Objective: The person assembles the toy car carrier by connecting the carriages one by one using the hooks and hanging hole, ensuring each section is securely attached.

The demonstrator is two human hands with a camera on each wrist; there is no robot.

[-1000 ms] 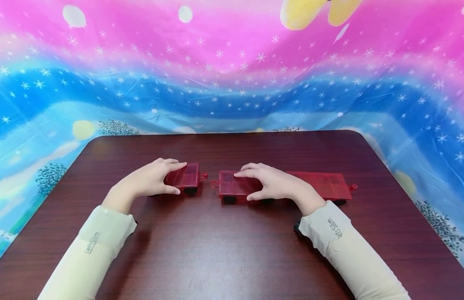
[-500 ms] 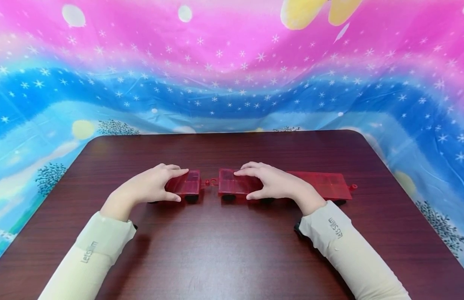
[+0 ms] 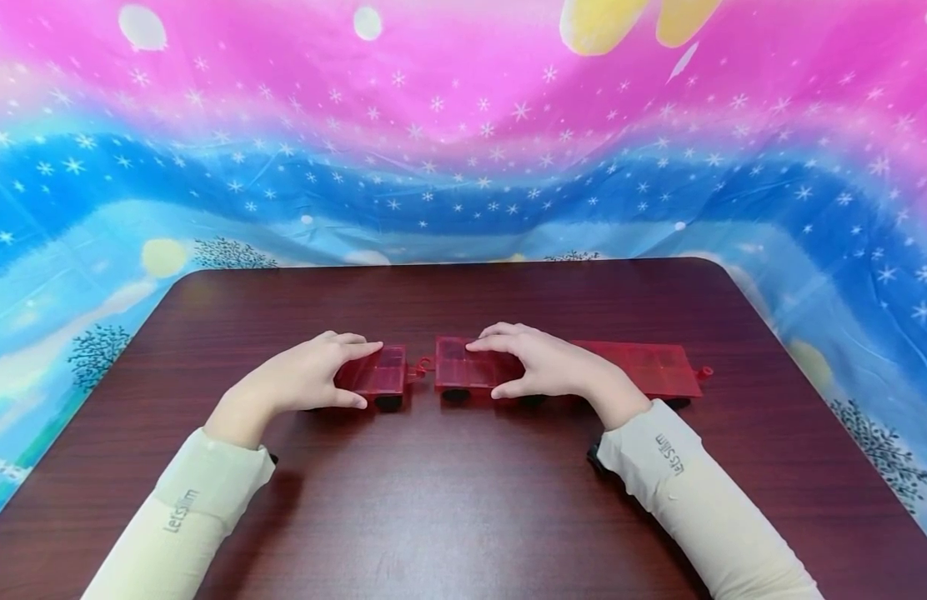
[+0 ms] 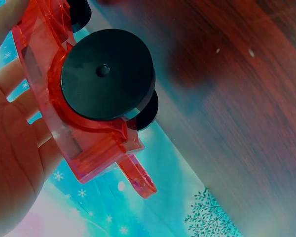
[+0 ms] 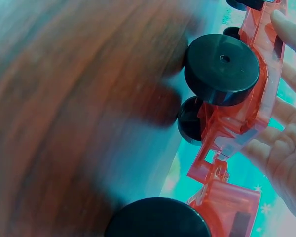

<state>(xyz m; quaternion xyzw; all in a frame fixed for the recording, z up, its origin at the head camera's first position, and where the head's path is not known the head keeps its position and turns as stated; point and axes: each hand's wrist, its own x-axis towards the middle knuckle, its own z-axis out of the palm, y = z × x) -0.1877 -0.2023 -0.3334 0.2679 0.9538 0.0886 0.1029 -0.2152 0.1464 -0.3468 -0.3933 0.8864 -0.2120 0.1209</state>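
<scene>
Three translucent red toy wagons with black wheels stand in a row across the table. My left hand (image 3: 298, 375) grips the left wagon (image 3: 388, 371), thumb on the near side and fingers over the far side. Around the middle wagon (image 3: 452, 367) my right hand (image 3: 549, 362) holds in the same way. Between these two, the ring (image 3: 424, 365) of the middle wagon meets the left wagon's peg; whether it is hooked over I cannot tell. Behind my right wrist lies the right wagon (image 3: 651, 371), its coupling (image 5: 217, 170) joined to the middle one in the right wrist view.
The dark wood table (image 3: 433, 500) has rounded far corners. A pink and blue snowflake cloth (image 3: 463, 167) hangs behind and at both sides. A spare peg (image 3: 705, 372) sticks out at the right end of the row.
My left hand has brought the left wagon nearer to me and slightly right, so its peg now meets the middle wagon's ring. The right hand and the right wagon have hardly moved.
</scene>
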